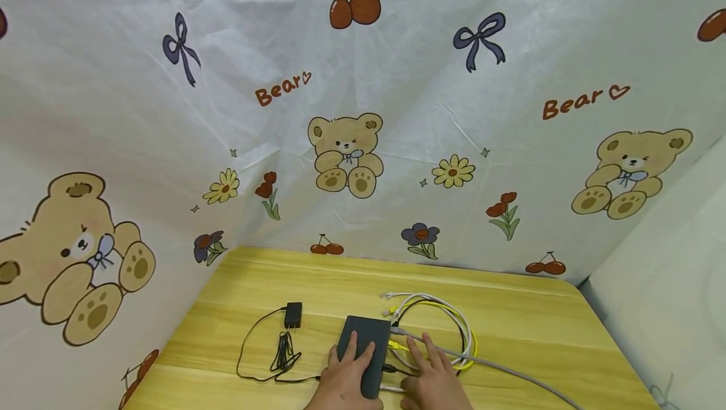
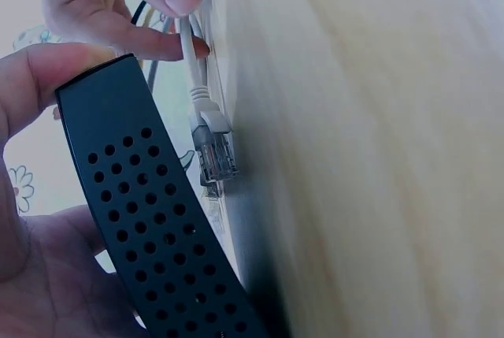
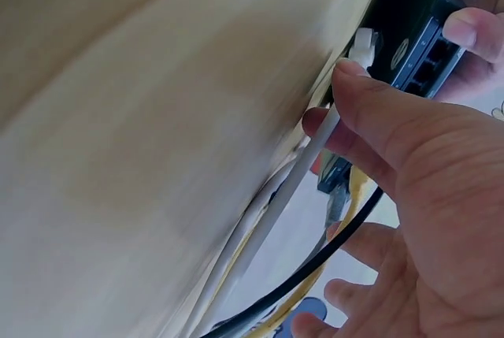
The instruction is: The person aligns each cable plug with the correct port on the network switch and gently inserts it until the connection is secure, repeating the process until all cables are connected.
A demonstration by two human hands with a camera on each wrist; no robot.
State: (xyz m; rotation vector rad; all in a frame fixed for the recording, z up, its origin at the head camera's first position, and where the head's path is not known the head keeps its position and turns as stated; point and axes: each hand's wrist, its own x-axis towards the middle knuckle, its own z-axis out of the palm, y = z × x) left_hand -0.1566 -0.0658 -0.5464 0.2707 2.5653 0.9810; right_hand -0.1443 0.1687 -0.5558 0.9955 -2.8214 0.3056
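A flat black network switch (image 1: 363, 334) lies on the table, its row of ports (image 3: 425, 62) facing right and a perforated side (image 2: 157, 212) facing left. My left hand (image 1: 347, 380) holds it, fingers spread over the top and thumb at the near edge. Just right of it, my right hand (image 1: 433, 380) pinches a white network cable (image 3: 315, 145) between thumb and forefinger, close behind its clear plug (image 2: 214, 153). The plug is near the switch's near right corner; I cannot tell whether it touches a port. Grey, yellow and black cables run from the switch's right side.
A black power adapter (image 1: 293, 315) with a bundled cord (image 1: 283, 356) lies left of the switch. Looped yellow and white cables (image 1: 467, 334) lie to the right, and a grey cable (image 1: 510, 371) trails to the near right. A bear-print cloth (image 1: 397, 82) hangs behind the wooden table (image 1: 527, 328).
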